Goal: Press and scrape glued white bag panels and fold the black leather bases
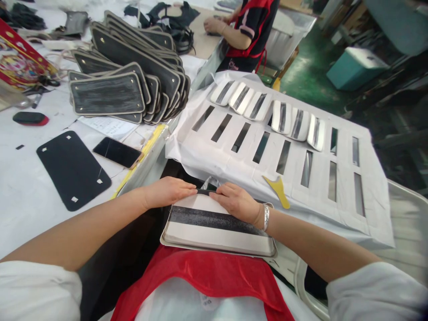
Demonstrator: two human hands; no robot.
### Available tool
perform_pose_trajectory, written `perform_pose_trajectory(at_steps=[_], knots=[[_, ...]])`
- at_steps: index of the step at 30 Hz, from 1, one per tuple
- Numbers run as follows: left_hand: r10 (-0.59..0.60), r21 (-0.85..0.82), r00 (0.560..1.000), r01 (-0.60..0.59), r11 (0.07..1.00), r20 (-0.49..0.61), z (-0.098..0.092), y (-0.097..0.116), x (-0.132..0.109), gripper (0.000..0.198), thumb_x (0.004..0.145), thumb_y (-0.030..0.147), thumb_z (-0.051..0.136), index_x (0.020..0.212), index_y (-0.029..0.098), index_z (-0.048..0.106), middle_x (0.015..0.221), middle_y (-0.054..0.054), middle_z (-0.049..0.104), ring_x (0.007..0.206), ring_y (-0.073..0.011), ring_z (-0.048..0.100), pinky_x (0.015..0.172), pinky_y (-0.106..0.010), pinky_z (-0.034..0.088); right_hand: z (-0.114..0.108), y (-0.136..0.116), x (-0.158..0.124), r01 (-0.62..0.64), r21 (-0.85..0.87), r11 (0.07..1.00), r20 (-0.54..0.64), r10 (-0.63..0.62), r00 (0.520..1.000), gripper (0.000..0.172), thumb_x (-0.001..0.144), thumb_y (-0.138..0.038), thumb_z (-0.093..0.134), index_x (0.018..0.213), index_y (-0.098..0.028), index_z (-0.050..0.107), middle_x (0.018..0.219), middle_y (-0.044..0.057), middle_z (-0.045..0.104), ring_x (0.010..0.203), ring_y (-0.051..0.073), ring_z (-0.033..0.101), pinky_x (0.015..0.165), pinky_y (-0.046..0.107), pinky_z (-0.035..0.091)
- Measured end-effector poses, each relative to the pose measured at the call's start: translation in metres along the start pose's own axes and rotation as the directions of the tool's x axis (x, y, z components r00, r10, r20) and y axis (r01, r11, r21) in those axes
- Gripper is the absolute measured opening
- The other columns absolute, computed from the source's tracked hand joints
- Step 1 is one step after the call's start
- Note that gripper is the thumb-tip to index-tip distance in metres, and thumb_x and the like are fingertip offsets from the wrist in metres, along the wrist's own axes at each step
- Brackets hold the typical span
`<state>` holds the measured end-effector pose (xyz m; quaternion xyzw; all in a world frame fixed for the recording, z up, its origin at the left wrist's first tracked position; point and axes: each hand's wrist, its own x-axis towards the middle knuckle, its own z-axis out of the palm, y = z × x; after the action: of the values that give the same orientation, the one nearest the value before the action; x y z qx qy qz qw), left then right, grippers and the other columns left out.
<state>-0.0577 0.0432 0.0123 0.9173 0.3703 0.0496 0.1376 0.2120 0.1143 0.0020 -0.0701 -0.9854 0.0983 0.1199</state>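
Note:
A white panel (214, 236) with rounded corners and a wide black stripe lies in front of the red apron, its near edge towards my body. My left hand (172, 191) is closed on the panel's far edge, fingers pointing right. My right hand (238, 203), with a silver bracelet (266, 217) at the wrist, is closed on the same edge further right, fingers pressed over it. A short dark strip of that edge (203, 191) shows between the hands. A piece of clear plastic (210, 182) sticks up just beyond it. Both thumbs are mostly hidden.
A white slotted board (247, 160) bears several striped panels (282, 117) and a yellow scraper (278, 191). On the left table are stacked dark panels (107, 93), a phone (117, 152) and a black panel (74, 170). A co-worker (250, 35) stands beyond.

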Motion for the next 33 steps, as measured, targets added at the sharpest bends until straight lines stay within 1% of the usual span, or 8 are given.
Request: perform_pose_trajectory(at_steps=[6, 10, 16, 20, 24, 27, 30, 33], knots=[[0.007, 0.112, 0.997, -0.015, 0.994, 0.072, -0.003, 0.005, 0.002, 0.037, 0.086, 0.011, 0.047, 0.12, 0.016, 0.058, 0.124, -0.012, 0.06, 0.107, -0.0187, 0.061, 0.089, -0.029, 0.05, -0.005, -0.006, 0.009, 0.025, -0.082, 0.996, 0.163, -0.011, 0.987, 0.032, 0.092, -0.013, 0.038, 0.121, -0.009, 0.053, 0.094, 0.012, 0.057, 0.081, 0.019, 0.048, 0.075, 0.034, 0.044], [0.011, 0.17, 0.995, -0.028, 0.985, 0.104, -0.002, 0.008, 0.003, 0.036, 0.087, 0.012, 0.046, 0.121, 0.013, 0.057, 0.124, -0.013, 0.059, 0.107, -0.0212, 0.06, 0.089, -0.032, 0.051, -0.006, -0.012, 0.024, 0.054, -0.1, 0.994, 0.258, -0.027, 0.966, 0.036, 0.09, -0.013, 0.041, 0.125, -0.01, 0.049, 0.098, 0.012, 0.056, 0.083, 0.021, 0.048, 0.074, 0.035, 0.043], [-0.04, 0.184, 0.998, 0.03, 0.982, 0.052, 0.002, 0.018, -0.001, 0.037, 0.088, 0.012, 0.044, 0.123, 0.012, 0.056, 0.127, -0.015, 0.057, 0.111, -0.0208, 0.058, 0.092, -0.033, 0.049, -0.007, -0.023, 0.036, 0.084, -0.133, 0.988, 0.284, -0.043, 0.958, 0.034, 0.09, -0.016, 0.04, 0.12, -0.005, 0.051, 0.099, 0.014, 0.056, 0.086, 0.024, 0.048, 0.071, 0.037, 0.041], [-0.056, 0.205, 0.998, 0.054, 0.977, 0.002, 0.007, 0.024, -0.01, 0.042, 0.084, 0.008, 0.044, 0.125, 0.011, 0.054, 0.13, -0.016, 0.054, 0.114, -0.0227, 0.056, 0.096, -0.038, 0.045, -0.012, -0.024, 0.008, 0.032, -0.167, 0.985, 0.261, 0.013, 0.965, 0.035, 0.091, -0.015, 0.039, 0.124, -0.005, 0.048, 0.108, 0.016, 0.055, 0.094, 0.025, 0.048, 0.076, 0.038, 0.042], [-0.083, 0.22, 0.996, 0.087, 0.972, -0.03, 0.012, 0.026, -0.017, 0.044, 0.081, 0.006, 0.046, 0.124, 0.012, 0.056, 0.132, -0.014, 0.053, 0.118, -0.0229, 0.053, 0.101, -0.037, 0.041, -0.018, -0.024, -0.035, -0.078, -0.199, 0.977, 0.247, 0.127, 0.961, 0.037, 0.092, -0.014, 0.038, 0.126, -0.005, 0.048, 0.113, 0.017, 0.055, 0.102, 0.026, 0.047, 0.083, 0.039, 0.042], [-0.106, 0.234, 0.993, 0.115, 0.965, -0.051, 0.011, 0.03, -0.015, 0.043, 0.08, 0.006, 0.046, 0.12, 0.013, 0.059, 0.131, -0.012, 0.055, 0.12, -0.0264, 0.05, 0.1, -0.041, 0.04, -0.02, -0.023, -0.055, -0.17, -0.216, 0.961, 0.237, 0.221, 0.946, 0.038, 0.09, -0.011, 0.039, 0.126, -0.005, 0.048, 0.114, 0.017, 0.055, 0.103, 0.026, 0.046, 0.085, 0.04, 0.043], [-0.133, 0.242, 0.988, 0.15, 0.959, -0.084, 0.006, 0.04, -0.007, 0.04, 0.077, 0.004, 0.045, 0.111, 0.011, 0.064, 0.128, -0.015, 0.056, 0.124, -0.0315, 0.045, 0.102, -0.049, 0.035, -0.024, -0.024, -0.062, -0.277, -0.162, 0.947, 0.211, 0.308, 0.928, 0.039, 0.087, -0.007, 0.041, 0.124, -0.006, 0.051, 0.113, 0.016, 0.056, 0.1, 0.025, 0.047, 0.085, 0.04, 0.044], [-0.155, 0.198, 0.976, 0.184, 0.963, -0.154, 0.008, 0.062, 0.005, 0.037, 0.078, 0.005, 0.043, 0.109, 0.011, 0.063, 0.131, -0.015, 0.053, 0.125, -0.0325, 0.043, 0.103, -0.052, 0.033, -0.033, -0.033, -0.073, -0.367, -0.038, 0.93, 0.13, 0.369, 0.92, 0.035, 0.086, -0.007, 0.041, 0.119, -0.009, 0.054, 0.107, 0.013, 0.058, 0.097, 0.023, 0.05, 0.087, 0.038, 0.044]])
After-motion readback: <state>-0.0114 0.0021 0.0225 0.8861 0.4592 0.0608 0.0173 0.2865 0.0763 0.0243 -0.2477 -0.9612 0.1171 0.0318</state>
